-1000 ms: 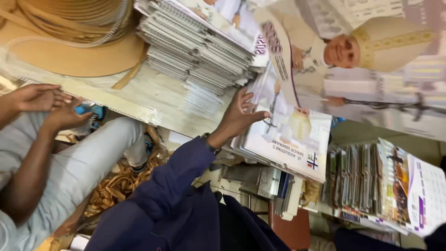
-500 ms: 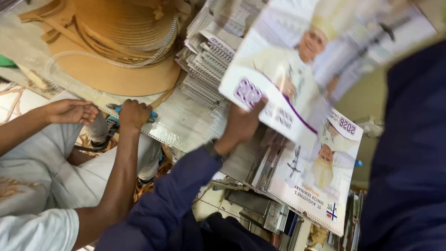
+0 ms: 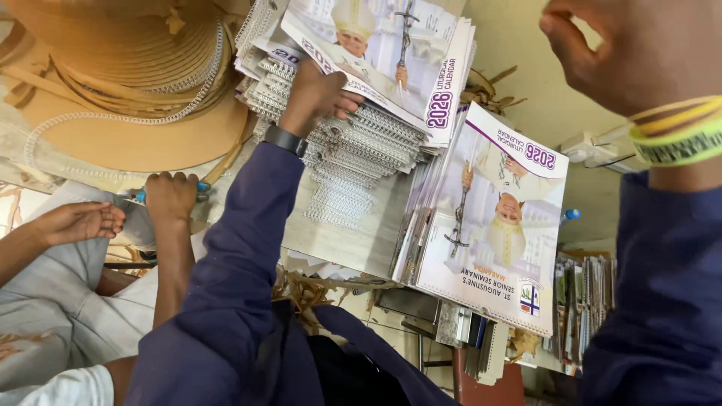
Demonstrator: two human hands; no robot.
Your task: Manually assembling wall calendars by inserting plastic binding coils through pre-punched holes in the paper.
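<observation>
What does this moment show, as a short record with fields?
Left hand: grips the top calendar of a spiral-bound pile
Right hand: raised near the camera, fingers cut off, grip unclear; wristband on it
Second pile: calendars, right of the first
Co-worker's hand: closed around a blue-handled tool
Straw hat: left of the piles

The left hand [image 3: 320,94] now presses on the spiral-bound calendar stack [image 3: 353,143], the lifted calendar set down. The right hand [image 3: 639,49] has risen into view.
</observation>
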